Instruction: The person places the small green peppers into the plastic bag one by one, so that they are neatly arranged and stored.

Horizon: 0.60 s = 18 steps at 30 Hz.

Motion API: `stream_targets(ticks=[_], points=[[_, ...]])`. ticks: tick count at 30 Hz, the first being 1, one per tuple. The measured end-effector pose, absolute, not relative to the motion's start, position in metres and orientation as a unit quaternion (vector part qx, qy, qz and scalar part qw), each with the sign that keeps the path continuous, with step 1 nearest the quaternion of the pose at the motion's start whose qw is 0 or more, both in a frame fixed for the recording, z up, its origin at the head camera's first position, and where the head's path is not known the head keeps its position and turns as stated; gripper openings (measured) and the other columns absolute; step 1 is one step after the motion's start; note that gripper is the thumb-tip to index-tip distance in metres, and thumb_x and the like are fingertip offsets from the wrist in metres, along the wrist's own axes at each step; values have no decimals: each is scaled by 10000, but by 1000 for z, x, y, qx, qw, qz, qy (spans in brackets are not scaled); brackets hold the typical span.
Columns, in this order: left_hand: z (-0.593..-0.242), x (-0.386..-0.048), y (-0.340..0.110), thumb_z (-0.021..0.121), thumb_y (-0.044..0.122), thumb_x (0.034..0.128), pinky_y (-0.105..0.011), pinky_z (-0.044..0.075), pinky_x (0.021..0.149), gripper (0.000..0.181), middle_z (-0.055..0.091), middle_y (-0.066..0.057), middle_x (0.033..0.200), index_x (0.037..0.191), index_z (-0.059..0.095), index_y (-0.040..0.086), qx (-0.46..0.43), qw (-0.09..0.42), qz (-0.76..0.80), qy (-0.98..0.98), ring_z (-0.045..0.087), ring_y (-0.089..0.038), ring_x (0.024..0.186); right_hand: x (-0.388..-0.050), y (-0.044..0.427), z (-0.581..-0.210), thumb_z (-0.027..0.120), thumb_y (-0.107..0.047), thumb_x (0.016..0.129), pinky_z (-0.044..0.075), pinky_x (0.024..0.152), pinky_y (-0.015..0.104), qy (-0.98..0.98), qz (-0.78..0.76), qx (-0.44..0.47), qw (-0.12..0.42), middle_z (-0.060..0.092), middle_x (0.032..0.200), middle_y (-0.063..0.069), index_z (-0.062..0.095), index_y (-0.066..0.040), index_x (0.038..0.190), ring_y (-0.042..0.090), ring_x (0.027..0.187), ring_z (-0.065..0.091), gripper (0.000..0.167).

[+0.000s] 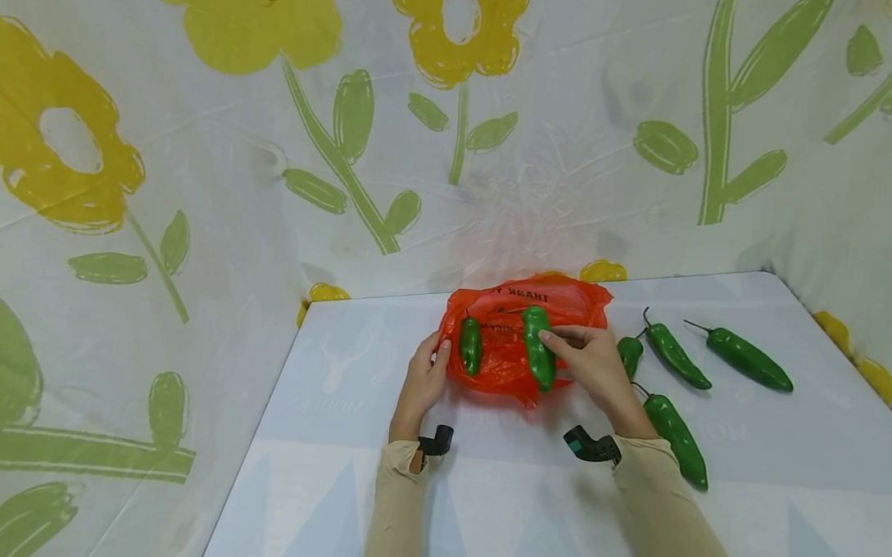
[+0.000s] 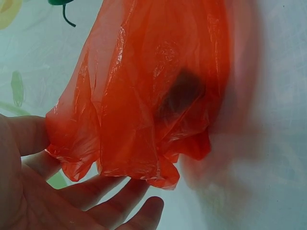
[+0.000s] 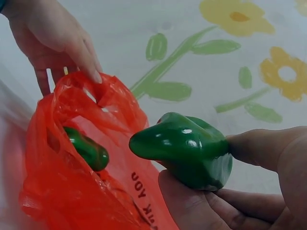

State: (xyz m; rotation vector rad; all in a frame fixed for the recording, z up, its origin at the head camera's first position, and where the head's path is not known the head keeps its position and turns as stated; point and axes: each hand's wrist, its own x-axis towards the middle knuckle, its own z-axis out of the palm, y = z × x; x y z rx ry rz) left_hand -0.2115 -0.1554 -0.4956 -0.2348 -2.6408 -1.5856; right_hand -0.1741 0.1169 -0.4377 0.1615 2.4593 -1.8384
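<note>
A red plastic bag [image 1: 498, 356] with dark printing lies with its mouth spread toward me. My left hand [image 1: 422, 382] pinches the bag's left edge between thumb and fingers, as the left wrist view also shows. Inside the bag, on the left, rests one green pepper [image 1: 471, 345]. Between thumb and fingers my right hand [image 1: 594, 366] holds another green pepper [image 1: 539, 347], which is over the bag's opening in the head view. In the right wrist view this held pepper [image 3: 184, 148] points its tip toward the bag.
To the right of the bag lie several green peppers: one long pepper [image 1: 750, 359] farthest right, one curved pepper [image 1: 677, 355], one pepper [image 1: 679, 442] near my right sleeve, and one pepper [image 1: 630, 353] partly hidden by my hand. A flowered curtain [image 1: 553, 176] stands behind the white table [image 1: 321, 471].
</note>
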Motion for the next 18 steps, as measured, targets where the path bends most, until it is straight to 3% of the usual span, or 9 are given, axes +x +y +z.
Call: stream_targets(ticks=[7, 13, 18], points=[[-496, -212, -155, 441, 317, 1108, -603, 471, 1135, 437, 553, -165, 1506, 1479, 541, 108, -82, 29, -512, -855, 517, -368, 1381, -178, 110, -437, 668, -428, 1000, 633, 825, 247, 803, -591, 61, 42, 664, 1330, 216, 621, -23, 1409, 246, 1060, 699, 577], [-498, -215, -156, 456, 293, 1104, -573, 489, 1094, 424, 570, -173, 1478, 1469, 553, 102, -88, 36, -516, -851, 543, -357, 1331, -182, 107, -438, 675, -472, 984, 620, 815, 220, 807, -587, 58, 38, 678, 1319, 193, 635, -40, 1399, 239, 1072, 681, 600], [-499, -215, -156, 456, 293, 1104, -567, 494, 1083, 422, 574, -167, 1475, 1467, 556, 102, -91, 39, -518, -850, 550, -347, 1313, -186, 103, -438, 684, -475, 977, 639, 821, 270, 797, -598, 67, 53, 674, 1324, 189, 630, -56, 1410, 249, 1074, 697, 605]])
